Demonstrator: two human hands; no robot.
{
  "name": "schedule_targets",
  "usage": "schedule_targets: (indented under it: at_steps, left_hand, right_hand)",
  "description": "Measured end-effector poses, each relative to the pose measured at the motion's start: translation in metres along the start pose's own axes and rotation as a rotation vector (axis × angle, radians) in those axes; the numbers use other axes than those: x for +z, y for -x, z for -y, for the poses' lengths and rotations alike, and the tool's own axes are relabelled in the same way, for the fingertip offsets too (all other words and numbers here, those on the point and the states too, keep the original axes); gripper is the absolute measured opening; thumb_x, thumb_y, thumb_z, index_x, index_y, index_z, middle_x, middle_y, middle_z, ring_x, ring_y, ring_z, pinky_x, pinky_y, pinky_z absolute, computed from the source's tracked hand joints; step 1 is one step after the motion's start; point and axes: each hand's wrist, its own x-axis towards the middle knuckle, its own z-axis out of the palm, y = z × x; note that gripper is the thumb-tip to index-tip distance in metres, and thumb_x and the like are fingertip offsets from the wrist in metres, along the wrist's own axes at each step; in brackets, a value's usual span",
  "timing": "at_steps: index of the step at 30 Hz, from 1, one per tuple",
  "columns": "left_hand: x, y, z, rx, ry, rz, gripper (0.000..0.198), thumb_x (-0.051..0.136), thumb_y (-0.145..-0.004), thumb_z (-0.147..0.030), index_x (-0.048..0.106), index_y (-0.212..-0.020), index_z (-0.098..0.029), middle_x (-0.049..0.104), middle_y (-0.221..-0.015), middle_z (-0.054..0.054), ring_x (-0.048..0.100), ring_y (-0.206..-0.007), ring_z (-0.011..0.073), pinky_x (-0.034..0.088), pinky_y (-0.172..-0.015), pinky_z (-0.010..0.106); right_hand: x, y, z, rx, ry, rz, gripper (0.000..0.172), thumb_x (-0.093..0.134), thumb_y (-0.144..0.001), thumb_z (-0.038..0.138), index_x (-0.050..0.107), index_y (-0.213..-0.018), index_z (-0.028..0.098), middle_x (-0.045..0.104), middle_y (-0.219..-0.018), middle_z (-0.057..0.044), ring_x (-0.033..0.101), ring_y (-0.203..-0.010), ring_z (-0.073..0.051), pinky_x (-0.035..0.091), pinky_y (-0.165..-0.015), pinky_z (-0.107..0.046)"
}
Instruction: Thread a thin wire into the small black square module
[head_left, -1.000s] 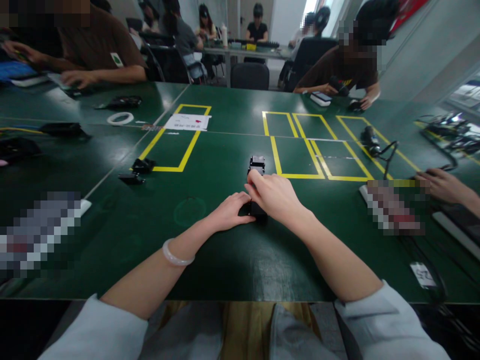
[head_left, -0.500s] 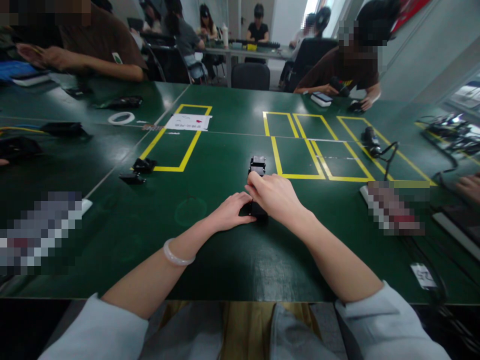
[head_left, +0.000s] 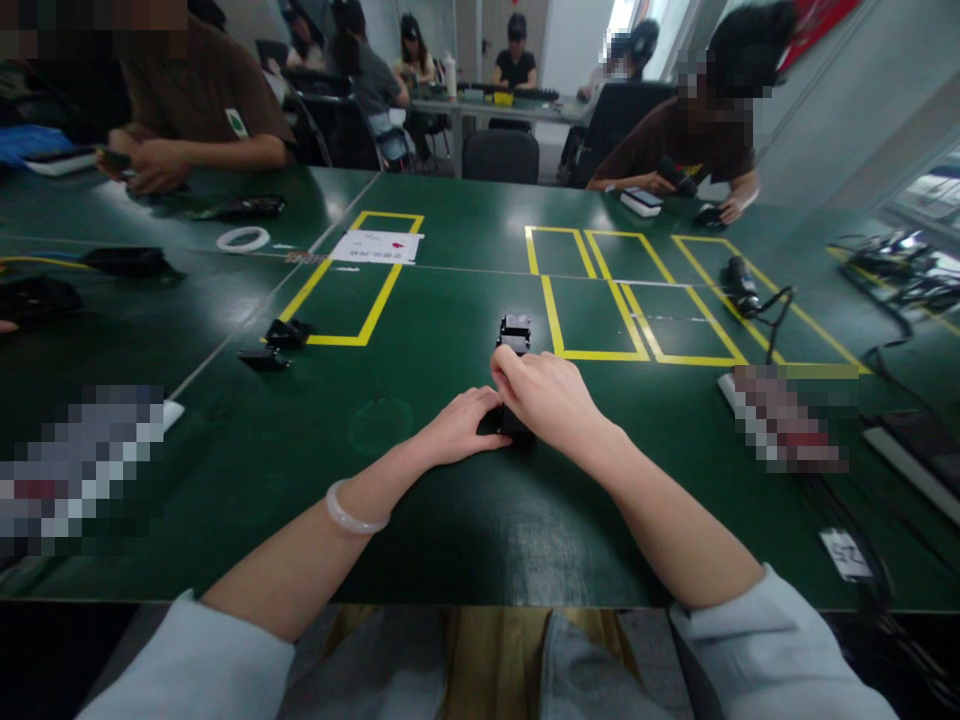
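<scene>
A small black device (head_left: 514,333) lies on the green table (head_left: 420,500), just left of the yellow taped boxes. My right hand (head_left: 551,398) is curled over its near end, fingers closed on it. My left hand (head_left: 459,428) rests against the device's left side with fingers bent round it. Only the far end of the device shows beyond my knuckles. A pale bangle sits on my left wrist.
Yellow tape rectangles (head_left: 600,300) mark the table ahead. Two black parts (head_left: 276,342) lie at the left. A paper sheet (head_left: 375,245), a tape ring (head_left: 241,238) and a cabled black tool (head_left: 742,282) lie farther off. People sit round the table.
My hands and the device have stayed put. The other person's hand at the right edge has withdrawn from view. The person at the far left has shifted both hands.
</scene>
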Motion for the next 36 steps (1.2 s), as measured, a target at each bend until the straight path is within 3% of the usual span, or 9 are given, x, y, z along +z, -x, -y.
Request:
schedule_targets:
  at_steps: [3,9,16,27,36]
  left_hand:
    - [0.0002,0.0002,0.0,0.001,-0.009,-0.002,0.043,0.067,-0.082,-0.045,0.057,-0.115,-0.019,0.061,-0.122,0.01,0.056,-0.114,0.0305,0.043,-0.099,0.047]
    - [0.0007,0.0008,0.0001,0.008,-0.034,-0.003,0.051,0.066,-0.083,-0.046,0.051,-0.126,-0.021,0.055,-0.133,0.011,0.051,-0.122,0.0318,0.041,-0.102,0.048]
    - [0.0031,0.0009,0.0005,-0.016,-0.04,-0.02,0.047,0.068,-0.08,-0.048,0.055,-0.115,-0.019,0.06,-0.124,0.011,0.056,-0.113,0.0317,0.044,-0.097,0.047]
    - [0.0043,0.0021,-0.003,-0.02,-0.036,-0.044,0.054,0.066,-0.082,-0.047,0.05,-0.126,-0.022,0.059,-0.125,0.01,0.055,-0.115,0.0325,0.043,-0.098,0.048]
    - [0.0069,0.0026,-0.0038,-0.029,-0.051,-0.084,0.053,0.067,-0.081,-0.046,0.05,-0.125,-0.021,0.059,-0.122,0.01,0.056,-0.112,0.0312,0.044,-0.095,0.046]
  right_hand:
    - [-0.0008,0.0004,0.0,-0.007,-0.021,-0.019,0.02,0.033,-0.097,0.025,0.051,-0.102,0.018,0.069,-0.083,-0.003,0.061,-0.07,-0.014,0.028,-0.062,-0.027]
    - [-0.0005,0.0008,-0.001,0.005,0.017,-0.02,0.027,0.033,-0.099,0.037,0.052,-0.097,0.019,0.069,-0.077,-0.004,0.061,-0.067,-0.016,0.026,-0.059,-0.028]
    - [0.001,-0.001,0.0002,0.026,0.008,-0.027,0.02,0.033,-0.096,0.025,0.051,-0.102,0.019,0.069,-0.08,-0.002,0.061,-0.067,-0.015,0.026,-0.059,-0.028]
    - [-0.0008,0.0001,-0.0012,0.026,0.008,-0.018,0.024,0.034,-0.099,0.037,0.05,-0.101,0.02,0.07,-0.08,-0.003,0.064,-0.07,-0.017,0.026,-0.058,-0.028]
    - [0.0007,-0.0008,-0.0023,0.042,0.033,-0.005,0.02,0.033,-0.098,0.03,0.051,-0.102,0.02,0.07,-0.078,-0.002,0.063,-0.067,-0.016,0.025,-0.058,-0.028]
